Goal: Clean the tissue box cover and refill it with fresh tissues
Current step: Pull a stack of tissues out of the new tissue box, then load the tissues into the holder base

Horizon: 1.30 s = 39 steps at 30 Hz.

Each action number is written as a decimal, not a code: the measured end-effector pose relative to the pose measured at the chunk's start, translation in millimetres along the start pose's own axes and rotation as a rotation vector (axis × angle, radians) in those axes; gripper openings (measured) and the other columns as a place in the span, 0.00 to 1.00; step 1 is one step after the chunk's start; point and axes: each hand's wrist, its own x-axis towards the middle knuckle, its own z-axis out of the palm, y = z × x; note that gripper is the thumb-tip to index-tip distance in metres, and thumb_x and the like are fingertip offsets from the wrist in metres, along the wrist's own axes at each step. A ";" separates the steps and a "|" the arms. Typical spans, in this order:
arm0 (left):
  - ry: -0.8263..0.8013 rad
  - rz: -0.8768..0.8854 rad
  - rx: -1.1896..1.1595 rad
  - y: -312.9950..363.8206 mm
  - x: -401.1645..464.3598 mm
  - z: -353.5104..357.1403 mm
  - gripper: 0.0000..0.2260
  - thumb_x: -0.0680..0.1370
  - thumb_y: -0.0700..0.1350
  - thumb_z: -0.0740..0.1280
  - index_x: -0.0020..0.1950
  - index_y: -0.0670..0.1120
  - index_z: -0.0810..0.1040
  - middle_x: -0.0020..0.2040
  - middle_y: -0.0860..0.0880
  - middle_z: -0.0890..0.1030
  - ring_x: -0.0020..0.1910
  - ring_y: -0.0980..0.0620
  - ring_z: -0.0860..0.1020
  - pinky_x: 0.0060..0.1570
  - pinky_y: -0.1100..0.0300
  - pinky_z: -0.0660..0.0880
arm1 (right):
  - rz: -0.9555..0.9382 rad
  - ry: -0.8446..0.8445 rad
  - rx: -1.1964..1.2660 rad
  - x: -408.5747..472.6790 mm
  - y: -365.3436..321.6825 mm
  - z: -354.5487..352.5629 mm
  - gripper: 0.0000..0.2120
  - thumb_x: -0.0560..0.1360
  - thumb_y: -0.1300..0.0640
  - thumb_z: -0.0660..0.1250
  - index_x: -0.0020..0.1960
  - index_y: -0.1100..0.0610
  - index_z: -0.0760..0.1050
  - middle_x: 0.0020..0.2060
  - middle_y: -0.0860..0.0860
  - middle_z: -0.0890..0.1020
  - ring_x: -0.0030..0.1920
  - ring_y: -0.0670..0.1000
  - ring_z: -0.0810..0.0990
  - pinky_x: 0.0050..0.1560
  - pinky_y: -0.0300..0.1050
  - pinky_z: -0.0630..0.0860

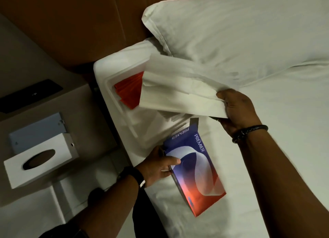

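White bed (267,131), right hand (238,108) gripping tissues (178,93), left hand (158,166) holding tissue carton (194,172)

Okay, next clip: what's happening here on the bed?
A person is emptying a retail tissue carton. The left hand pins the blue and orange Premier carton on the white bed, while the right hand grips a stack of white tissues lifted clear of it, near the pillow. The white tissue box cover sits apart on the nightstand, its oval slot showing no tissue, so it looks not yet refilled. A white tray holding something red lies under the stack.
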 end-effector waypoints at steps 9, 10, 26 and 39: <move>0.010 0.007 -0.016 -17.8 -17.9 -17.7 0.30 0.62 0.48 0.77 0.62 0.53 0.72 0.59 0.47 0.81 0.53 0.49 0.80 0.56 0.48 0.78 | -0.138 -0.182 -0.005 -4.2 -30.8 49.9 0.07 0.74 0.69 0.65 0.41 0.58 0.76 0.33 0.47 0.85 0.34 0.48 0.83 0.30 0.40 0.77; 0.018 0.018 -0.007 -17.8 -18.0 -18.0 0.28 0.63 0.48 0.76 0.60 0.54 0.73 0.57 0.48 0.81 0.51 0.51 0.80 0.57 0.48 0.78 | -0.158 -0.199 -0.013 -4.2 -35.5 55.9 0.06 0.74 0.68 0.66 0.42 0.59 0.76 0.33 0.47 0.85 0.34 0.49 0.83 0.31 0.40 0.77; 0.420 0.106 -0.019 -9.4 -85.6 -126.9 0.46 0.57 0.69 0.73 0.70 0.52 0.66 0.66 0.50 0.73 0.59 0.50 0.75 0.49 0.55 0.74 | -0.371 -0.267 -0.568 -27.6 -39.2 124.1 0.21 0.67 0.55 0.72 0.35 0.73 0.67 0.31 0.59 0.68 0.31 0.55 0.64 0.29 0.47 0.63; 0.028 0.252 -0.882 36.8 -138.1 -251.6 0.38 0.70 0.67 0.52 0.69 0.41 0.70 0.68 0.38 0.73 0.69 0.38 0.69 0.69 0.42 0.63 | -0.134 -0.581 -0.452 -141.2 -26.6 332.0 0.06 0.74 0.66 0.65 0.45 0.59 0.79 0.34 0.48 0.86 0.33 0.46 0.84 0.30 0.39 0.80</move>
